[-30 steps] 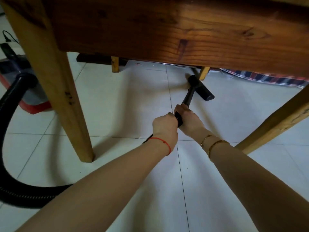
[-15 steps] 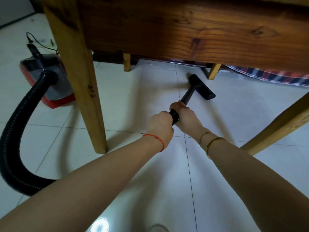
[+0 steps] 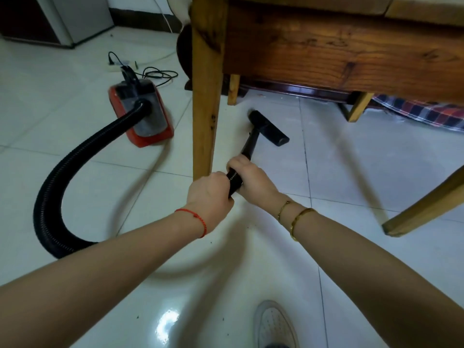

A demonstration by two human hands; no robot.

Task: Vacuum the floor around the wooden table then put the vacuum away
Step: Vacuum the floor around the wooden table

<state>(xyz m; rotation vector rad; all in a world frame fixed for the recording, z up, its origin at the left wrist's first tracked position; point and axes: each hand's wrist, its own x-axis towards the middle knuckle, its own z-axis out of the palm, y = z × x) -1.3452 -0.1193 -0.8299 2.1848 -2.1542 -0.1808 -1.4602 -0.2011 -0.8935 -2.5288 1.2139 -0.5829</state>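
Observation:
Both my hands grip the black vacuum wand. My left hand holds its near end, and my right hand holds it just ahead. The black floor nozzle lies flat on the white tiles under the wooden table, right of the table's near left leg. A ribbed black hose loops across the floor at the left to the red and grey vacuum body.
A white power strip with dark cables lies behind the vacuum body. A grey cabinet stands at top left. Plaid fabric lies beyond the table. Another table leg slants at right. My shoe is at bottom.
The view has risen and pulled back from under the table. The nozzle has been drawn toward me and toward the near left table leg. Both hands keep their grip on the wand.

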